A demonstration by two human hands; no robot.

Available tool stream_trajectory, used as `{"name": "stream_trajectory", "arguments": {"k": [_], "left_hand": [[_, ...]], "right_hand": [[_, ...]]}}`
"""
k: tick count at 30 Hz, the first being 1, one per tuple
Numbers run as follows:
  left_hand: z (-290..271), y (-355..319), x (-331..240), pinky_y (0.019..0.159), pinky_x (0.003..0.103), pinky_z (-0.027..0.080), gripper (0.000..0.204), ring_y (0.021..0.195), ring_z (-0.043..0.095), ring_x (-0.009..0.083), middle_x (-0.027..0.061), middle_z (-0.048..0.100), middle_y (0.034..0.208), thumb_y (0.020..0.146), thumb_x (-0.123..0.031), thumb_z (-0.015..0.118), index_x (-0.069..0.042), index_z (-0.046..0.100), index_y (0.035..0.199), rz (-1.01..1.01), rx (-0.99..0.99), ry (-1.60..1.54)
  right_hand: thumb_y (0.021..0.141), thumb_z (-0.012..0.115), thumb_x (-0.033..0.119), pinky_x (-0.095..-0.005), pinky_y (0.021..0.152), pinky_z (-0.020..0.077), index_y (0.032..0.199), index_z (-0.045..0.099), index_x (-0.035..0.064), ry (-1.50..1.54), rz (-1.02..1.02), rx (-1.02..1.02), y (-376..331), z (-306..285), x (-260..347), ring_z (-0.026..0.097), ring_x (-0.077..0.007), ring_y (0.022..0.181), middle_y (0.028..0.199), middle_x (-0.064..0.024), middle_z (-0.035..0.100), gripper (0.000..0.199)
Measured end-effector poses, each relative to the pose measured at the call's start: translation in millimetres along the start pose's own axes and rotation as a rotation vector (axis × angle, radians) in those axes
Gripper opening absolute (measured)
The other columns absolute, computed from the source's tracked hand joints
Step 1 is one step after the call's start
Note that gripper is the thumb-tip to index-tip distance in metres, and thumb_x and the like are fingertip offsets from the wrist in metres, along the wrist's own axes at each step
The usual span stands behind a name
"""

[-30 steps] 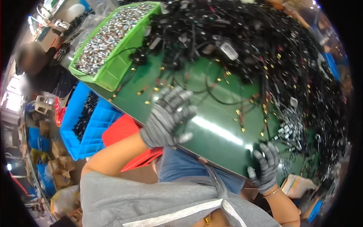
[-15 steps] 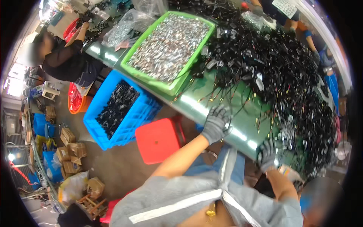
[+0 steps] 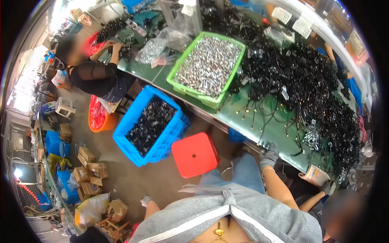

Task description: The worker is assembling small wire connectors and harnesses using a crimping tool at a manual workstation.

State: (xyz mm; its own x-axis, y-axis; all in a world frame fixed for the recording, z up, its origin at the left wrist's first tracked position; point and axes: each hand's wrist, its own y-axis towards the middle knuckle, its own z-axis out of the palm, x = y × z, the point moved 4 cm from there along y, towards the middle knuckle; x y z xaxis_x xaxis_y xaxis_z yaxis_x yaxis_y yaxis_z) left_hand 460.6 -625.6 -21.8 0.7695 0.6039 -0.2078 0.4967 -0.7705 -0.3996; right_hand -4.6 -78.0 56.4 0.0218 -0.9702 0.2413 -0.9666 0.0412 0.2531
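Note:
My right hand (image 3: 270,154), in a grey glove, rests at the near edge of the green table (image 3: 239,115). Its fingers lie over the edge, and nothing shows in them. My left hand (image 3: 146,200), also gloved, hangs low at my left side, away from the table. It is small in the picture and its fingers cannot be made out. Beyond my right hand spreads a large heap of black cables (image 3: 300,85), their thin wire ends pointing toward me. A green tray (image 3: 180,88) full of small shiny metal parts stands on the table to the left of the heap.
A red stool (image 3: 195,156) and a blue crate (image 3: 121,139) of black parts stand on the floor. At left a person (image 3: 93,79) works at the table. Another person's gloved hand (image 3: 327,187) is near a pale box (image 3: 315,175) at right. Cardboard boxes (image 3: 87,170) lie farther left.
My left hand has left the table edge and swung down to my left side. My right hand has shifted left along the edge. The view has turned, and my body has moved back.

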Motion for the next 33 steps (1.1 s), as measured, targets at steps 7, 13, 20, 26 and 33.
{"name": "stream_trajectory", "arguments": {"k": [7, 13, 20, 26, 33], "left_hand": [[34, -83, -40, 0.079, 0.045, 0.051, 0.046, 0.094, 0.061, 0.0344, 0.0179, 0.055, 0.118, 0.076, -0.027, 0.07, -0.007, 0.057, 0.115, 0.354, 0.022, 0.033], [116, -233, -137, 0.098, 0.043, 0.04, 0.045, 0.116, 0.047, 0.0383, 0.0222, 0.054, 0.117, 0.078, -0.027, 0.07, -0.006, 0.056, 0.114, 0.884, 0.087, 0.011], [88, -490, -385, 0.103, 0.044, 0.036, 0.049, 0.123, 0.041, 0.0395, 0.0217, 0.043, 0.133, 0.081, -0.021, 0.066, -0.007, 0.051, 0.126, 1.68, -0.121, -0.449], [150, -512, -479, 0.112, 0.051, 0.015, 0.061, 0.138, 0.025, 0.0346, 0.0165, 0.032, 0.147, 0.087, -0.048, 0.052, -0.018, 0.041, 0.139, 1.82, -0.313, 0.071], [163, -518, -480, 0.113, 0.053, 0.006, 0.062, 0.141, 0.019, 0.0323, 0.0121, 0.028, 0.151, 0.089, -0.053, 0.046, -0.018, 0.039, 0.14, 1.805, -0.185, 0.354]], "right_hand": [[0.066, 0.063, 0.015, -0.0417, 0.095, 0.0413, 0.104, 0.061, 0.0077, 0.109, -0.166, -0.004, 51, 19, 3, 0.052, -0.0341, 0.106, 0.109, -0.0161, 0.057, 0.039], [0.071, 0.062, 0.005, -0.0368, 0.085, 0.0471, 0.093, 0.066, 0.0109, 0.305, -0.305, 0.4, 128, 16, -12, 0.058, -0.0315, 0.091, 0.093, -0.0109, 0.061, 0.024], [0.077, 0.062, 0.002, -0.0296, 0.078, 0.0485, 0.099, 0.065, 0.0036, 0.674, -0.155, 0.772, 145, 113, -80, 0.06, -0.0171, 0.082, 0.089, -0.0097, 0.067, 0.022], [0.088, 0.061, 0.016, -0.0236, 0.07, 0.0471, 0.11, 0.062, 0.0084, 1.213, 0.196, 0.943, 185, 98, -60, 0.056, -0.0116, 0.077, 0.092, 0.0007, 0.064, 0.024], [0.089, 0.064, 0.029, -0.0264, 0.065, 0.0442, 0.1, 0.065, 0.0032, 0.983, 0.518, 0.874, 258, 60, -33, 0.053, -0.0114, 0.071, 0.08, -0.0041, 0.061, 0.028]]}}
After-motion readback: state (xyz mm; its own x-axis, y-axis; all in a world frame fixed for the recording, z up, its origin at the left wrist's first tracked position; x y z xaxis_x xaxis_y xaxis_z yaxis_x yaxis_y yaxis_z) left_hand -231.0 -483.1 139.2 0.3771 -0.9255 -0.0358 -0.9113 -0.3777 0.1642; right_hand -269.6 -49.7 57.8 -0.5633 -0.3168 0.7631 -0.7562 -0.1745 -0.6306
